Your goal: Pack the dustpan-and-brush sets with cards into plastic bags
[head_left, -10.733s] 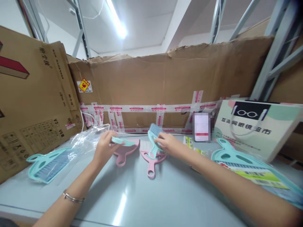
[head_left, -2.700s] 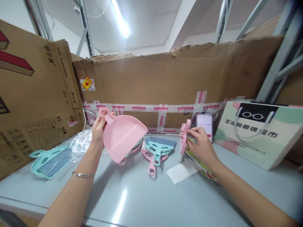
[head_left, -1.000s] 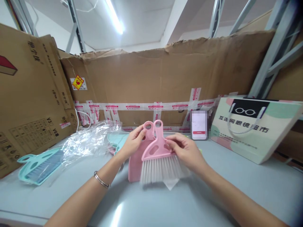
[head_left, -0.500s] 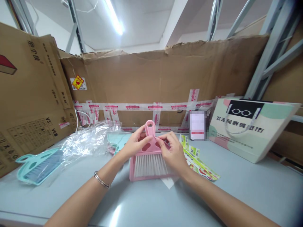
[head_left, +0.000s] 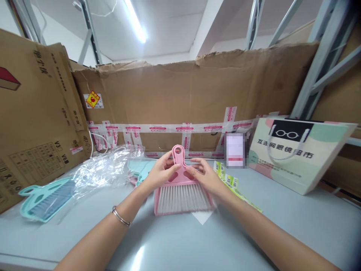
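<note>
A pink hand brush (head_left: 182,188) with white bristles lies nested in a pink dustpan (head_left: 155,199), handles together and pointing up and away from me. My left hand (head_left: 160,174) grips the set at the handle's left side, thumb on the brush's front. My right hand (head_left: 203,176) presses on the brush's right shoulder with its fingers partly spread. A white slip of paper (head_left: 202,216) lies under the set's lower right corner.
Teal dustpans (head_left: 138,168) are stacked behind my left hand, beside crumpled clear plastic bags (head_left: 105,169). A bagged teal brush set (head_left: 45,198) lies far left. Printed cards (head_left: 229,181), a phone (head_left: 235,150) and a paper gift bag (head_left: 299,150) sit right. Cardboard walls enclose the grey table (head_left: 180,244).
Over the last second I slid the pink brush into the pink dustpan and lined up the handles. My right hand's fingers have now spread out over the brush.
</note>
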Tool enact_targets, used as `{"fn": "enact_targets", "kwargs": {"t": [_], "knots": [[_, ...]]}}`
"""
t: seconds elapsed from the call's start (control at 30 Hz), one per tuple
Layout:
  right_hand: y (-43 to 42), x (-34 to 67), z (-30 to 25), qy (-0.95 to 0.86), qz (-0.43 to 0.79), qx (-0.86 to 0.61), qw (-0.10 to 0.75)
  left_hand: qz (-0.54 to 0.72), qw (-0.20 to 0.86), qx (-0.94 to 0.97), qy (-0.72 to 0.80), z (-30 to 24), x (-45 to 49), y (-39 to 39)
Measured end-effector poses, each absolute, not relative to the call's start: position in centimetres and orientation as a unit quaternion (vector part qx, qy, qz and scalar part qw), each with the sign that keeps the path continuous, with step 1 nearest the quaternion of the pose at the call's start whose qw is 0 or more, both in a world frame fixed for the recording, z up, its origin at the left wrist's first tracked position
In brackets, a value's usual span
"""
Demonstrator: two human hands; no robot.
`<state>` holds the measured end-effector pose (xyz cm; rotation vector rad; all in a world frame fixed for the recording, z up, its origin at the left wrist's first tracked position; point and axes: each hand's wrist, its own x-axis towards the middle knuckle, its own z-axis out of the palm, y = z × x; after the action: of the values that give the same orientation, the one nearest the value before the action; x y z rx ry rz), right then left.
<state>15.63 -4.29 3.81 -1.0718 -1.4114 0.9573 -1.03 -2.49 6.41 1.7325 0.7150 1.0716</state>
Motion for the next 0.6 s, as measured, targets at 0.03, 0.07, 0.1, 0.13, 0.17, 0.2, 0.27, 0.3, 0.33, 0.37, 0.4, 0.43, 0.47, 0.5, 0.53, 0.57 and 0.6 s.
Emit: {"fn": "enact_targets", "kwargs": {"t": [0.03, 0.07, 0.1, 0.13, 0.17, 0.2, 0.27, 0.3, 0.33, 0.37, 0.4, 0.43, 0.47, 0.5, 0.53, 0.57, 0.6], "knots": [[-4.3, 15.9, 4.0, -0.603, 0.45, -0.427, 0.501, 0.436, 0.471, 0.708, 0.294, 6.4, -1.1, -2.5], [-4.3, 16.1, 4.1, -0.615, 0.487, -0.402, 0.472, 0.435, 0.468, 0.71, 0.296, 6.4, -1.2, -2.5], [-4.4, 16.3, 4.3, -0.624, 0.513, -0.38, 0.451, 0.434, 0.466, 0.712, 0.297, 6.5, -1.2, -2.5], [-4.5, 16.5, 4.4, -0.627, 0.533, -0.361, 0.438, 0.43, 0.464, 0.715, 0.298, 6.5, -1.3, -2.5], [-4.5, 16.6, 4.4, -0.624, 0.551, -0.347, 0.432, 0.427, 0.463, 0.717, 0.299, 6.5, -1.4, -2.5], [-4.6, 16.7, 4.4, -0.619, 0.564, -0.339, 0.429, 0.423, 0.462, 0.719, 0.301, 6.5, -1.4, -2.5], [-4.5, 16.8, 4.2, -0.612, 0.57, -0.339, 0.431, 0.415, 0.461, 0.721, 0.309, 6.3, -1.4, -2.3], [-4.5, 16.8, 4.0, -0.614, 0.561, -0.344, 0.436, 0.415, 0.459, 0.719, 0.315, 6.3, -1.4, -2.3], [-4.4, 16.7, 3.9, -0.617, 0.547, -0.352, 0.443, 0.418, 0.457, 0.717, 0.319, 6.2, -1.5, -2.2], [-4.3, 16.6, 3.7, -0.622, 0.53, -0.36, 0.451, 0.423, 0.455, 0.715, 0.321, 6.1, -1.5, -2.1], [-4.3, 16.5, 3.6, -0.627, 0.511, -0.367, 0.46, 0.428, 0.453, 0.713, 0.321, 6.1, -1.5, -2.0], [-4.2, 16.4, 3.5, -0.631, 0.492, -0.373, 0.47, 0.435, 0.451, 0.711, 0.319, 6.0, -1.5, -2.0], [-4.2, 16.2, 3.4, -0.634, 0.474, -0.38, 0.479, 0.441, 0.451, 0.708, 0.316, 6.0, -1.5, -2.0], [-4.1, 16.1, 3.4, -0.636, 0.457, -0.386, 0.487, 0.445, 0.453, 0.706, 0.314, 6.1, -1.5, -2.0], [-4.2, 16.0, 3.4, -0.637, 0.442, -0.392, 0.496, 0.447, 0.457, 0.702, 0.313, 6.1, -1.5, -2.0], [-4.2, 15.8, 3.4, -0.638, 0.429, -0.397, 0.501, 0.448, 0.462, 0.698, 0.313, 6.2, -1.5, -2.0], [-4.3, 15.7, 3.5, -0.64, 0.419, -0.4, 0.506, 0.449, 0.468, 0.693, 0.314, 6.3, -1.5, -2.0]]}}
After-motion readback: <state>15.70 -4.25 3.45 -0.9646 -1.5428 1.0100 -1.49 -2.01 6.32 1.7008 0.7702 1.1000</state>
